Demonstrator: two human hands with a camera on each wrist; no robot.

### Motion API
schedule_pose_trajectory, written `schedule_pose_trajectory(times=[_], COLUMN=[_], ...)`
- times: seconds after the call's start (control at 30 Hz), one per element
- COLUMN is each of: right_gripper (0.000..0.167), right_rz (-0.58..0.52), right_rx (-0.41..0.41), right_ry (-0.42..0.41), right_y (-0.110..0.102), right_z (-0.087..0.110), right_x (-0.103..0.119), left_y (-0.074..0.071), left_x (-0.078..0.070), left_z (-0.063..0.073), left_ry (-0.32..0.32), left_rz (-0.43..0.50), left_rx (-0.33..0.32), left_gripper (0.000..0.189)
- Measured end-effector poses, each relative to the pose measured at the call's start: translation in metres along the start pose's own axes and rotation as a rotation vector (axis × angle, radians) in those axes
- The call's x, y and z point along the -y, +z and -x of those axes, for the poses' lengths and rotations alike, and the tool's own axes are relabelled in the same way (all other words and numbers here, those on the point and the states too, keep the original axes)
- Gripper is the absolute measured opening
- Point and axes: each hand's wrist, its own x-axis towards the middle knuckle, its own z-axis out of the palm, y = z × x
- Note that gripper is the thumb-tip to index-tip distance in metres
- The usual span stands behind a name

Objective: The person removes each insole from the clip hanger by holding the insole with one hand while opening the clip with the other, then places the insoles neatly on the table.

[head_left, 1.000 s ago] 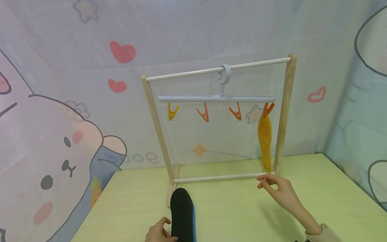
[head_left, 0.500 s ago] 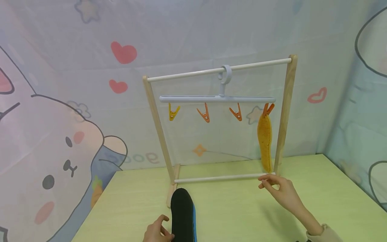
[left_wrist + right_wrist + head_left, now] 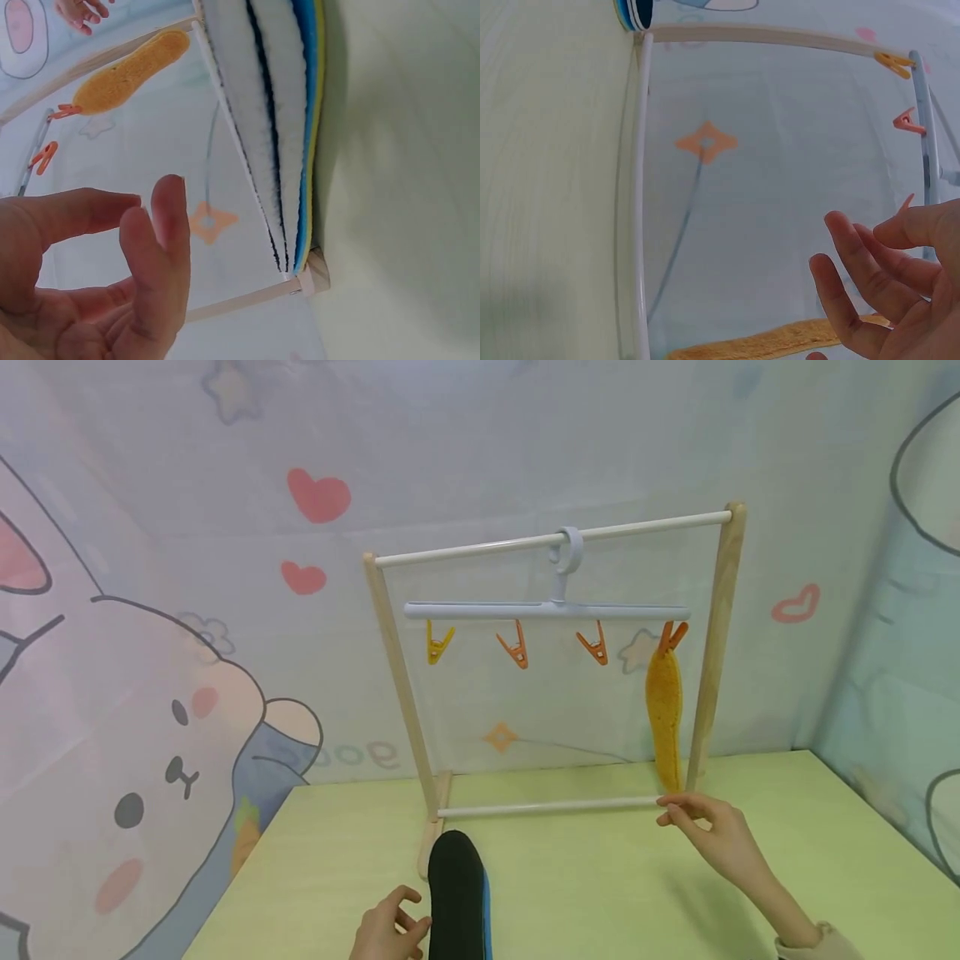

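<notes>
A stack of insoles (image 3: pixel 456 893), black on top with a blue edge at its right side, lies on the table in front of the rack's left post. Seen edge-on in the left wrist view, the stack (image 3: pixel 281 112) shows white fleecy, blue and yellow layers. My left hand (image 3: pixel 386 928) is beside its left edge, fingers loosely bent and holding nothing. At the right, a yellow insole (image 3: pixel 664 714) hangs from an orange clip (image 3: pixel 671 637). Just below its lower end is my right hand (image 3: pixel 716 837), empty, with thumb and fingers loosely bent.
A wooden rack with a white top rod (image 3: pixel 480 551) and a lower rod (image 3: pixel 555 807) stands at the back. From it hangs a pale hanger (image 3: pixel 510 610) bearing a yellow clip (image 3: pixel 437 645) and two orange clips (image 3: pixel 516 647) without insoles. A printed cloth (image 3: pixel 315 652) covers the wall behind.
My left hand has drawn slightly up and away from the stack, its thumb no longer overlapping the black insole as much. The head view has shifted a little; my right hand stays nearly still.
</notes>
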Motion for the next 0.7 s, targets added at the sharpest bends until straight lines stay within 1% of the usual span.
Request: schedule_pose_trajectory(times=[0.1, 0.2, 0.37, 0.43, 0.57, 0.7], right_gripper=[0.017, 0.018, 0.019, 0.019, 0.018, 0.017], right_rz=[-0.015, -0.008, 0.012, 0.011, 0.016, 0.029], right_rx=[0.006, 0.005, -0.020, -0.029, -0.047, -0.070], right_ry=[0.002, 0.007, -0.011, -0.022, -0.045, -0.079], right_y=[0.002, 0.003, 0.002, 0.002, 0.001, -0.002], right_z=[0.000, 0.000, 0.000, 0.000, 0.001, -0.002], right_x=[-0.002, -0.003, -0.004, -0.005, -0.005, -0.005], left_y=[-0.002, -0.003, -0.001, 0.000, 0.000, -0.001], left_x=[-0.003, -0.007, -0.013, -0.018, -0.030, -0.042], left_z=[0.000, 0.000, -0.002, -0.003, -0.003, -0.006], left_ry=[0.019, 0.033, 0.111, 0.132, 0.149, 0.171], left_rz=[0.035, 0.072, 0.136, 0.159, 0.188, 0.214], left_rx=[-0.017, -0.040, -0.077, -0.090, -0.112, -0.110], left_gripper=[0.028, 0.026, 0.025, 0.023, 0.019, 0.019])
